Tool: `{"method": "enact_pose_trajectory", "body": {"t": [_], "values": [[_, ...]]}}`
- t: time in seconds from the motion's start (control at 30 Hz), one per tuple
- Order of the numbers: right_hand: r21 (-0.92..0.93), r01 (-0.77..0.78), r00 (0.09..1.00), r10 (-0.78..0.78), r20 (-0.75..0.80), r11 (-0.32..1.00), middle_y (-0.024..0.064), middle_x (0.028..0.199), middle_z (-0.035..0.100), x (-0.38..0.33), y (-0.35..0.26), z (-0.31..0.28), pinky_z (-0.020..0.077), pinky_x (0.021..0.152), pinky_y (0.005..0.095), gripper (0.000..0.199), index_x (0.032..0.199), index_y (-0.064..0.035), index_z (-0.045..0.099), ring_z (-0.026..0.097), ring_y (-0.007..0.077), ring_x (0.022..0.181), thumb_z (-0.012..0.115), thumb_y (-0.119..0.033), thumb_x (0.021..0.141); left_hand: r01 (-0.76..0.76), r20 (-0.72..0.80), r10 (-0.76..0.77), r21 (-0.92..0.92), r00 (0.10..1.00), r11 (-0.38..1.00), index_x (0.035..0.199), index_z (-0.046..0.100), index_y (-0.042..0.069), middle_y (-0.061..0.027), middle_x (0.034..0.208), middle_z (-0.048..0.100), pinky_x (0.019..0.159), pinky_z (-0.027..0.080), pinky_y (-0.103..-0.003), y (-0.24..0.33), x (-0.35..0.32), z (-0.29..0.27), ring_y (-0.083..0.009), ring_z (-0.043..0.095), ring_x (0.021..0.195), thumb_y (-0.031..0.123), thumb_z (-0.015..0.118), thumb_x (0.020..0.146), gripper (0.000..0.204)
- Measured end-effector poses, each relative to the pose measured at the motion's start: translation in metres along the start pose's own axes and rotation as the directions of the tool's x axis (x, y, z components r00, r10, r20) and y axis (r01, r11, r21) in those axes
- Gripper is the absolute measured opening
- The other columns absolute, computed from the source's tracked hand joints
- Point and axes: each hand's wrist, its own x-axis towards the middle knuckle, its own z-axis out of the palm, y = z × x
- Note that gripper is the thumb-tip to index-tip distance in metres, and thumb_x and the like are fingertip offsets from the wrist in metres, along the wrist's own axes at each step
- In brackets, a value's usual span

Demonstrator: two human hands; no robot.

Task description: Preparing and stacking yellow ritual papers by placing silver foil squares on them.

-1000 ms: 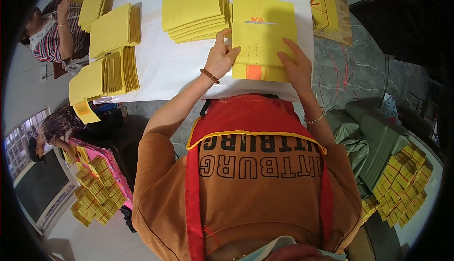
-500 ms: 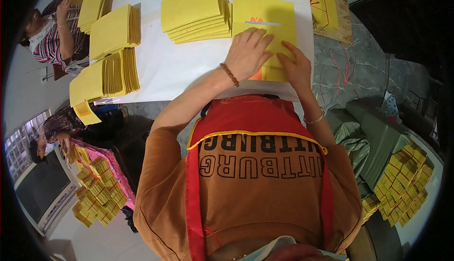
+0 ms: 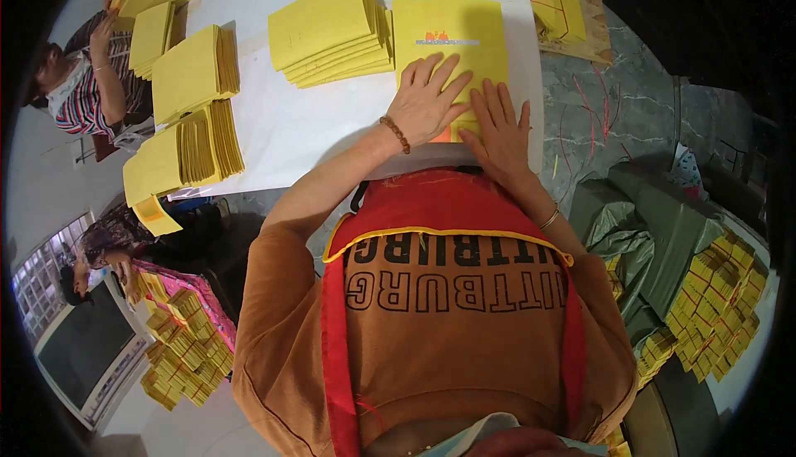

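Observation:
A yellow paper sheet [image 3: 485,26] with a small orange and grey print lies before me on the white table [image 3: 319,125]. On its lower part rests my left hand [image 3: 429,102], palm down with fingers spread. Beside it my right hand [image 3: 500,131] also lies flat on the yellow paper, near its right edge, fingers stretched. A bit of orange print shows by my left wrist. Whether one sheet or several lie under my hands I cannot tell. Just left of the sheet is a stack of folded yellow paper [image 3: 323,26], fanned toward me.
More folded yellow stacks [image 3: 189,76] line the table's left side, where a person in a striped top [image 3: 95,92] works. A tied yellow bundle [image 3: 557,1] sits beyond the right edge. Red strings [image 3: 601,113] lie on the floor. Bundles [image 3: 717,308] are piled lower right.
My right hand has gone from raised, bent fingers to lying flat on the paper. My left hand stays on the sheet, fingers more spread. The view has shifted slightly.

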Motion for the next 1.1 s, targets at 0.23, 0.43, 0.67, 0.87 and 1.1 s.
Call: {"method": "enact_pose_trajectory", "body": {"t": [0.23, 0.43, 0.67, 0.87, 1.1], "values": [[0.679, -0.147, 0.980, 0.198, 0.001, 0.720, 0.0125, 0.131, 0.047, 0.008, 0.014, -0.013, 0.0278, 0.105, 0.0406, 0.039, 0.126, -0.0038, 0.049, 0.038, 0.0273, 0.127, 0.043, -0.025, 0.094, -0.156, 0.081, 0.148, 0.091, 0.986, 0.984, 0.122, 0.048, 0.002, -0.0156, 0.122, 0.047, 0.086, 0.039, -0.039, 0.004, -0.001, -0.007, -0.0297, 0.045, 0.107, 0.033, 0.063, 0.075, 0.058], [0.917, -0.137, 0.890, 0.454, -0.053, 0.376, 0.0123, 0.122, 0.054, 0.024, 0.022, -0.029, 0.0337, 0.100, 0.0309, 0.036, 0.121, 0.0015, 0.052, 0.049, 0.0201, 0.116, 0.040, -0.022, 0.097, -0.069, 0.100, 0.062, 0.074, 0.993, 0.995, 0.121, 0.049, 0.002, -0.0130, 0.113, 0.055, 0.078, 0.045, -0.033, 0.007, 0.011, -0.015, -0.0252, 0.055, 0.096, 0.013, 0.061, 0.066, 0.057], [0.908, -0.212, 0.845, 0.535, -0.016, 0.362, 0.0109, 0.117, 0.057, 0.014, 0.030, -0.030, 0.0389, 0.092, 0.0318, 0.036, 0.118, 0.0011, 0.053, 0.052, 0.0185, 0.111, 0.039, -0.024, 0.097, 0.136, -0.410, 0.022, 0.351, 0.912, 0.926, 0.119, 0.055, 0.016, -0.0020, 0.115, 0.058, 0.080, 0.040, -0.037, -0.088, -0.004, -0.100, -0.0223, 0.054, 0.099, 0.007, 0.057, 0.068, 0.051], [0.865, -0.208, 0.906, 0.424, -0.005, 0.456, 0.0107, 0.110, 0.061, 0.015, 0.025, -0.017, 0.0417, 0.089, 0.0307, 0.034, 0.115, 0.0007, 0.056, 0.055, 0.0170, 0.104, 0.041, -0.024, 0.097, 0.213, -0.087, -0.197, 0.277, 0.977, 0.937, 0.128, 0.048, 0.020, -0.0044, 0.126, 0.052, 0.089, 0.039, -0.040, -0.150, -0.045, -0.047, -0.0255, 0.051, 0.107, -0.003, 0.053, 0.072, 0.061], [0.865, -0.238, 0.905, 0.424, 0.033, 0.441, 0.0080, 0.105, 0.061, 0.012, 0.022, -0.013, 0.0407, 0.089, 0.0264, 0.027, 0.112, 0.0020, 0.057, 0.055, 0.0133, 0.100, 0.047, -0.014, 0.094, 0.222, 0.127, -0.252, 0.208, 0.959, 0.952, 0.128, 0.047, 0.019, -0.0057, 0.126, 0.052, 0.086, 0.044, -0.038, -0.149, -0.027, -0.076, -0.0276, 0.051, 0.105, -0.003, 0.053, 0.072, 0.061]]}}
